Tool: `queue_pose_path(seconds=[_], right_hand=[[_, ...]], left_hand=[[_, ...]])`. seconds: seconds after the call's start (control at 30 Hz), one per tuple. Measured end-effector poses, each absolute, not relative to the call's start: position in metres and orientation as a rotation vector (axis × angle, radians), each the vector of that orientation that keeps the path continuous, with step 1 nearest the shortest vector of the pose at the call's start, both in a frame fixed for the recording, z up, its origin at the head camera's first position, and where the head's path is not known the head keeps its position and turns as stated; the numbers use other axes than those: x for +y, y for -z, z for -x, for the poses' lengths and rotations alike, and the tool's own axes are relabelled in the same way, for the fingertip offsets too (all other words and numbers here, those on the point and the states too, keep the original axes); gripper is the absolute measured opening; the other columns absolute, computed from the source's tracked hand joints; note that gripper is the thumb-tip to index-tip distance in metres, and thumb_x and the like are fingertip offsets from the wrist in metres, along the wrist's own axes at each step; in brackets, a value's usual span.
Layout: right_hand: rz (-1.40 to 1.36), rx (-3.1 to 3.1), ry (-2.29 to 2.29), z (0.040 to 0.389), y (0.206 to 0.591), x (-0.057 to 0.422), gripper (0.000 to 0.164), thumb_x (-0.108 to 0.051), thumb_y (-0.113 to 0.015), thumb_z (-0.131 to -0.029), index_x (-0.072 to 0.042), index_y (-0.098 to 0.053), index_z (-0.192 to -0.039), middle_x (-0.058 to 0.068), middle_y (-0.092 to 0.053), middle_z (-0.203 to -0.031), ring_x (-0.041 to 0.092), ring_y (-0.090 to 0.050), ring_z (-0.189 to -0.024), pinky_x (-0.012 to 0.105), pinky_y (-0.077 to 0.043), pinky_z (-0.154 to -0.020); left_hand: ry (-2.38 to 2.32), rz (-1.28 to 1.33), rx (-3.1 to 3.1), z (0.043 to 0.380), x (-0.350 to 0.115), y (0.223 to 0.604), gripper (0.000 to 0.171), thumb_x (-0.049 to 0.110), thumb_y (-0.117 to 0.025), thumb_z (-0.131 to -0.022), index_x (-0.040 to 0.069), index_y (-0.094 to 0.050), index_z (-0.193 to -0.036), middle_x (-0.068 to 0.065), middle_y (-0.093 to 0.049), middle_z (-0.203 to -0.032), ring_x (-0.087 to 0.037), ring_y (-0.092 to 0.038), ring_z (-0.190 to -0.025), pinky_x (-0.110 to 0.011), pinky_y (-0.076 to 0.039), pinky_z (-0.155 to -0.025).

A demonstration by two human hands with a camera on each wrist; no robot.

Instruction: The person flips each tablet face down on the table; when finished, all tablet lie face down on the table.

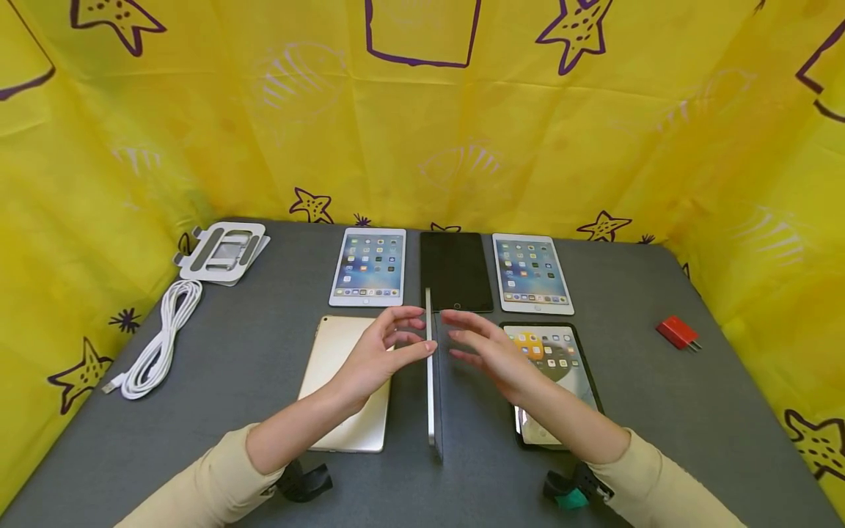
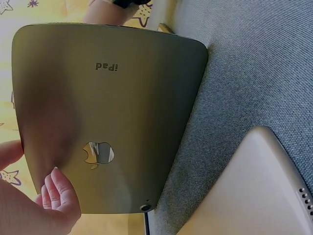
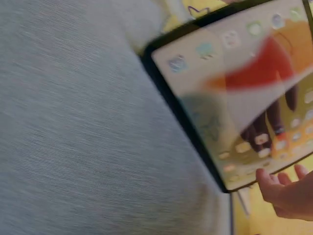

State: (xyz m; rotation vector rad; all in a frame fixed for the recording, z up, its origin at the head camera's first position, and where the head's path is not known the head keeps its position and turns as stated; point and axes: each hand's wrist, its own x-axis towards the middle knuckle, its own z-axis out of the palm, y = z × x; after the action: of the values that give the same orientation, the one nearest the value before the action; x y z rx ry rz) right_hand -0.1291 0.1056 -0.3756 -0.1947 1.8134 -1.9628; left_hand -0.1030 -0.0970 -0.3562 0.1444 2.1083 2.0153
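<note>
A tablet point(image 1: 430, 381) stands on its long edge in the middle of the table, nearly edge-on in the head view. Its metallic back point(image 2: 122, 107) with iPad lettering and a logo faces my left hand point(image 1: 386, 352), which pinches the upper edge between thumb and fingers. On the other side is its lit, black-bordered screen point(image 3: 239, 107). Close to that screen, my right hand point(image 1: 491, 356) has loosely bent fingers and grips nothing. A gold tablet point(image 1: 350, 425) lies face down under my left forearm. Partly covered by my right arm, a lit tablet point(image 1: 561, 367) lies face up.
Along the back lie a white tablet point(image 1: 367, 268), a dark tablet point(image 1: 455, 268) and another white tablet point(image 1: 533, 273). A folding stand point(image 1: 227, 253) and a coiled white cable point(image 1: 155, 352) are at left, a red plug point(image 1: 678, 332) at right. Yellow cloth point(image 1: 409, 117) encloses the table.
</note>
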Motion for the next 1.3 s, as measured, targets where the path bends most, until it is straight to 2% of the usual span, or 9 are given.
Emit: queue_pose_path(seconds=[0.27, 0.47, 0.63, 0.87, 1.0, 1.13, 1.3], right_hand=[[0.306, 1.983, 1.967, 0.139, 0.361, 0.098, 0.047, -0.019, -0.058, -0.097, -0.010, -0.047, -0.142, 0.011, -0.047, -0.143, 0.030, -0.043, -0.131, 0.043, -0.036, -0.108], [0.326, 2.068, 1.904, 0.140, 0.360, 0.093, 0.051, -0.024, -0.061, -0.096, -0.019, -0.046, -0.144, 0.004, -0.044, -0.147, 0.028, -0.037, -0.135, 0.052, -0.031, -0.109], [0.330, 2.101, 1.877, 0.142, 0.362, 0.092, 0.053, -0.024, -0.063, -0.095, -0.020, -0.046, -0.145, 0.003, -0.044, -0.146, 0.028, -0.037, -0.135, 0.057, -0.029, -0.108], [0.356, 2.078, 1.884, 0.143, 0.365, 0.095, 0.055, -0.022, -0.064, -0.094, -0.017, -0.045, -0.146, 0.004, -0.045, -0.145, 0.030, -0.040, -0.132, 0.053, -0.033, -0.106], [0.349, 2.049, 1.906, 0.143, 0.365, 0.098, 0.055, -0.021, -0.064, -0.093, -0.016, -0.046, -0.145, 0.004, -0.046, -0.145, 0.027, -0.044, -0.130, 0.047, -0.039, -0.105], [0.329, 2.018, 1.933, 0.144, 0.364, 0.100, 0.054, -0.019, -0.063, -0.093, -0.015, -0.046, -0.145, 0.006, -0.048, -0.143, 0.026, -0.046, -0.128, 0.043, -0.042, -0.104], [0.315, 1.990, 1.940, 0.143, 0.363, 0.105, 0.055, -0.019, -0.062, -0.094, -0.015, -0.044, -0.146, 0.007, -0.045, -0.145, 0.027, -0.047, -0.128, 0.043, -0.043, -0.103]], left_hand=[[-2.020, -0.101, 2.086, 0.104, -0.094, 0.360, 0.053, 0.013, -0.076, -0.084, 0.007, -0.052, -0.131, -0.009, -0.060, -0.116, -0.022, -0.060, -0.101, -0.031, -0.048, -0.085], [-2.033, -0.084, 2.046, 0.104, -0.092, 0.362, 0.047, 0.013, -0.076, -0.084, 0.008, -0.055, -0.125, -0.008, -0.062, -0.112, -0.021, -0.061, -0.098, -0.031, -0.048, -0.086], [-2.015, -0.093, 2.056, 0.103, -0.092, 0.363, 0.039, 0.015, -0.075, -0.085, 0.007, -0.057, -0.119, -0.008, -0.063, -0.107, -0.021, -0.061, -0.098, -0.030, -0.049, -0.086], [-1.950, -0.194, 2.143, 0.098, -0.094, 0.365, 0.027, 0.019, -0.073, -0.088, 0.007, -0.062, -0.109, -0.005, -0.066, -0.100, -0.022, -0.060, -0.097, -0.033, -0.049, -0.085], [-1.929, -0.395, 2.246, 0.091, -0.095, 0.364, 0.017, 0.015, -0.071, -0.089, 0.010, -0.065, -0.105, -0.004, -0.066, -0.097, -0.020, -0.061, -0.093, -0.032, -0.052, -0.084], [-1.925, -0.752, 2.376, 0.085, -0.094, 0.365, 0.014, 0.010, -0.071, -0.089, 0.012, -0.066, -0.102, -0.001, -0.065, -0.097, -0.017, -0.063, -0.091, -0.032, -0.053, -0.083], [-1.761, -1.299, 2.522, 0.080, -0.089, 0.365, 0.021, 0.014, -0.072, -0.088, 0.016, -0.067, -0.108, 0.002, -0.063, -0.115, -0.016, -0.055, -0.110, -0.034, -0.048, -0.092]])
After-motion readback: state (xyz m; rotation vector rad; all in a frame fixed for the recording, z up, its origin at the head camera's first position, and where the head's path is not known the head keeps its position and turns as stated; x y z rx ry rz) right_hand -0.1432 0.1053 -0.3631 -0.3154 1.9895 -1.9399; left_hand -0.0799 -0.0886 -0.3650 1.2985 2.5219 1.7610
